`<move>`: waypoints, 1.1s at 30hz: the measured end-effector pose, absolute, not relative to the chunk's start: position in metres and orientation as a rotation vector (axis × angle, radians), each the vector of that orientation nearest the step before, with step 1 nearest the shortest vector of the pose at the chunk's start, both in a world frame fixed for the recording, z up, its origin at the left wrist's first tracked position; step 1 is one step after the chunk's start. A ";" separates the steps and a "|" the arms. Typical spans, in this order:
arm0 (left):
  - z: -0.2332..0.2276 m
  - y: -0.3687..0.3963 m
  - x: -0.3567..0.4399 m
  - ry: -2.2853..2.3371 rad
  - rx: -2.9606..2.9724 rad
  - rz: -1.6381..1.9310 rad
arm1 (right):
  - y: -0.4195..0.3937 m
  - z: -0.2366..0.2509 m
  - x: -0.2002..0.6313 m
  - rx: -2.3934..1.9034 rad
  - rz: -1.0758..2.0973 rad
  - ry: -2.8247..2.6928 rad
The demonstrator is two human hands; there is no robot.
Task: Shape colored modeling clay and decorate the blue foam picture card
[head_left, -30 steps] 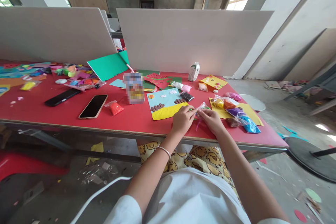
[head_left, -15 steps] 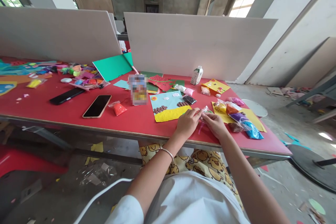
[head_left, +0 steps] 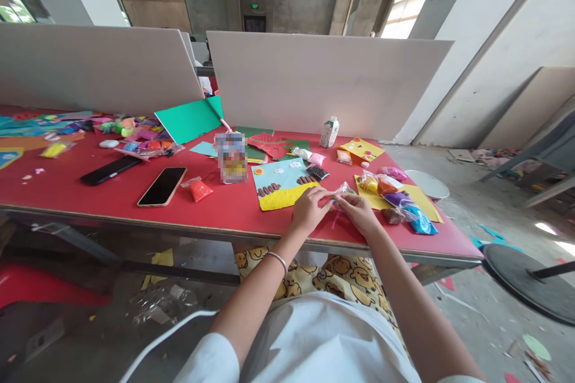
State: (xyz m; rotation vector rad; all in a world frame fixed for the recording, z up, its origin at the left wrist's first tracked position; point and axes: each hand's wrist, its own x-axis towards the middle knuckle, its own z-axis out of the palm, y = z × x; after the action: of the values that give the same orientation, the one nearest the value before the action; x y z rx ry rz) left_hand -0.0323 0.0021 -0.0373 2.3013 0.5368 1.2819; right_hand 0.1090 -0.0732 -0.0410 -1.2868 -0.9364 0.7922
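Observation:
My left hand (head_left: 309, 209) and my right hand (head_left: 358, 210) meet over the front of the red table, fingertips pinched close together. What lies between them is too small to make out. Under the fingers shows part of a thin pink tool (head_left: 334, 219). Just behind my right hand is a clear plastic packet (head_left: 345, 188) with some green in it. Left of my left hand lies a picture sheet (head_left: 283, 181) with a yellow lower band, brown ridges, clouds and a sun on light blue.
Bags of coloured clay (head_left: 398, 198) lie on yellow sheets to the right. A black clay bag (head_left: 318, 173) and a milk carton (head_left: 329, 133) stand further back. Leftward are an orange clay bag (head_left: 198, 190), a phone (head_left: 162, 187) and a black case (head_left: 111, 170). White boards (head_left: 323, 84) rise behind.
The view has shifted slightly, so the table things appear a little further left. My hands stay together at the same spot, with the fingertips slightly changed in position.

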 end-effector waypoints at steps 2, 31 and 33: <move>-0.037 0.002 -0.032 0.537 2.300 1.325 | -0.073 -0.040 0.109 -1.295 0.774 -0.972; -0.036 0.001 -0.034 0.517 2.434 1.356 | -0.073 -0.036 0.109 -1.384 0.680 -1.139; -0.036 0.002 -0.034 0.512 2.423 1.365 | -0.073 -0.037 0.110 -1.398 0.675 -1.154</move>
State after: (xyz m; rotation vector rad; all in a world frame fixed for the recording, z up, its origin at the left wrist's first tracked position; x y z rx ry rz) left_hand -0.0339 0.0018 -0.0363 2.4228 0.5124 1.3647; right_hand 0.1099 -0.0732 -0.0367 -1.3979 -1.1541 0.6750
